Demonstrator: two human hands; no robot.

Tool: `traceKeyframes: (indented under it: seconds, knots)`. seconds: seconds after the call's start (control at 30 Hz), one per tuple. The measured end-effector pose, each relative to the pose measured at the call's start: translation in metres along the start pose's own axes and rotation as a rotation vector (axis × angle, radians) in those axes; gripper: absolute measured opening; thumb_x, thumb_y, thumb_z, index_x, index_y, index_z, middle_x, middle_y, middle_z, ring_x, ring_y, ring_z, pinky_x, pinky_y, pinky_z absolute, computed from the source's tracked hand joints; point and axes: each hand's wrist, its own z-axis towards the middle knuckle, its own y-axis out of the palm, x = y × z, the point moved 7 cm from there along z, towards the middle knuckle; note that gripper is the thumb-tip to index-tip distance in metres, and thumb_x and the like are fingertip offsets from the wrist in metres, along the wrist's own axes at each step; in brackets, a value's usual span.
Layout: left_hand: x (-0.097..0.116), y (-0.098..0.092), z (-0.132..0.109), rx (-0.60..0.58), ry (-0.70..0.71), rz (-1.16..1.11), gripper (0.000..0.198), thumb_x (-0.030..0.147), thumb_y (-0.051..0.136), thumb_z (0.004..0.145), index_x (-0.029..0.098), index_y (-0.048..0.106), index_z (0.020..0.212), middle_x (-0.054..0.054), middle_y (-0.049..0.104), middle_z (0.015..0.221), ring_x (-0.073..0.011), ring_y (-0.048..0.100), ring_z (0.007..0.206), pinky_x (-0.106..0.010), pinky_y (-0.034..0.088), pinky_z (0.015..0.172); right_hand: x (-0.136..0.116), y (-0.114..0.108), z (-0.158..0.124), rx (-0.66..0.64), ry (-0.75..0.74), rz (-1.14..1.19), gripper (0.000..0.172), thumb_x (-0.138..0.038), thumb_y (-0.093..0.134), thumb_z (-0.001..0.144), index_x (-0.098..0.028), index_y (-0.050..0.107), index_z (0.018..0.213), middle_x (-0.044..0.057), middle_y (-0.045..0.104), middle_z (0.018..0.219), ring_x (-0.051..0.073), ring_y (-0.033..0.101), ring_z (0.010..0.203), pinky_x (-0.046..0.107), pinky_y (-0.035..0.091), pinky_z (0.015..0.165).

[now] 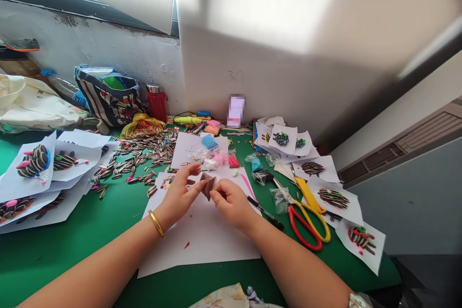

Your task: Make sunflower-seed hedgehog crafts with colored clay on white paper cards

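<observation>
Brown piece (208, 186) half-hidden between left hand (178, 195) and right hand (233, 203).

The camera is worn on the person's head and faces forward and down across a green flat tabletop (72, 255). The left hand (178, 197) and right hand (233, 204) sit close to the lens, with a small dark-brown folded piece (208, 186) between them, just below frame centre. A white paper sheet (202, 250) occupies the lower middle. The upper half looks toward an off-white painted wall (260, 86), with a grey louvred vent (400, 147) at right. Straight edges lean toward the frame sides, giving a wide-angle field.
</observation>
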Motion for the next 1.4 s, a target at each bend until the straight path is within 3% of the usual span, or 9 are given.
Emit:
traceKeyframes:
  seconds: [0.07,0.17,0.63,0.8,1.0,1.07,1.17,1.27,1.4]
  knots:
    - [0.005,0.000,-0.001,-0.003,0.069,0.103,0.020,0.039,0.059,0.089,0.021,0.057,0.098,-0.004,0.059,0.100,-0.0185,0.056,0.089,-0.033,0.047,0.078,-0.003,0.000,-0.001,0.011,-0.029,-0.042,0.018,-0.023,0.054,0.088,-0.021,0.050,0.071,-0.001,0.056,0.074,0.014,0.051,0.072,0.027,0.039,0.067]
    - [0.016,0.012,-0.007,-0.163,0.148,0.132,0.026,0.040,0.051,0.094,0.020,0.052,0.076,-0.001,0.054,0.078,-0.0161,0.049,0.073,-0.030,0.042,0.068,-0.002,0.002,-0.002,0.002,-0.056,-0.139,0.019,-0.027,0.056,0.089,-0.022,0.051,0.071,-0.001,0.055,0.073,0.014,0.050,0.069,0.027,0.037,0.063]
    - [0.022,0.024,-0.008,-0.256,0.184,0.310,0.026,0.028,0.043,0.092,0.021,0.049,0.068,-0.002,0.052,0.072,-0.0178,0.048,0.071,-0.031,0.039,0.065,0.000,0.011,-0.001,-0.024,-0.203,-0.399,0.014,-0.023,0.054,0.092,-0.022,0.059,0.080,0.001,0.061,0.079,0.016,0.054,0.074,0.027,0.037,0.066]
    - [0.014,0.027,-0.007,-0.341,0.178,0.393,0.018,0.028,0.047,0.092,0.021,0.060,0.082,-0.004,0.063,0.085,-0.0206,0.057,0.081,-0.034,0.046,0.074,0.005,-0.009,0.007,0.073,-0.163,-0.495,0.012,-0.017,0.055,0.084,-0.022,0.053,0.073,0.001,0.057,0.076,0.015,0.052,0.070,0.027,0.037,0.064]
    - [0.015,0.036,-0.015,-0.482,0.275,0.512,0.026,0.035,0.064,0.086,0.024,0.068,0.109,-0.009,0.067,0.118,-0.0286,0.061,0.108,-0.043,0.047,0.096,0.034,-0.084,0.022,0.391,0.022,-0.497,0.012,-0.023,0.048,0.088,-0.022,0.052,0.076,0.001,0.055,0.077,0.017,0.052,0.071,0.029,0.042,0.067]
    - [0.015,0.040,-0.020,-0.515,0.319,0.528,0.028,0.035,0.064,0.086,0.026,0.068,0.113,-0.010,0.065,0.124,-0.0301,0.058,0.116,-0.045,0.045,0.102,0.051,-0.099,0.024,0.440,0.119,-0.441,0.010,-0.024,0.047,0.088,-0.021,0.056,0.089,0.003,0.058,0.085,0.017,0.056,0.073,0.030,0.045,0.069]
    - [0.011,0.043,-0.024,-0.525,0.360,0.533,0.039,0.037,0.063,0.087,0.028,0.063,0.125,-0.010,0.058,0.138,-0.0324,0.047,0.134,-0.051,0.033,0.113,0.067,-0.103,0.027,0.390,0.189,-0.439,0.035,-0.023,0.045,0.089,-0.019,0.054,0.122,0.009,0.060,0.106,0.019,0.062,0.077,0.034,0.050,0.074]
    - [0.005,0.045,-0.026,-0.537,0.360,0.551,0.048,0.043,0.062,0.088,0.029,0.056,0.134,-0.010,0.048,0.149,-0.0330,0.038,0.141,-0.056,0.023,0.118,0.058,-0.102,0.025,0.400,0.168,-0.619,0.051,-0.023,0.049,0.087,-0.017,0.046,0.138,0.016,0.053,0.126,0.021,0.063,0.085,0.038,0.049,0.083]
    - [0.005,0.042,-0.024,-0.503,0.370,0.572,0.040,0.038,0.059,0.091,0.027,0.059,0.129,-0.012,0.052,0.144,-0.0329,0.042,0.138,-0.056,0.027,0.116,0.039,-0.089,0.020,0.297,0.120,-0.709,0.029,-0.025,0.049,0.092,-0.021,0.063,0.117,0.011,0.058,0.117,0.021,0.062,0.090,0.034,0.047,0.082]
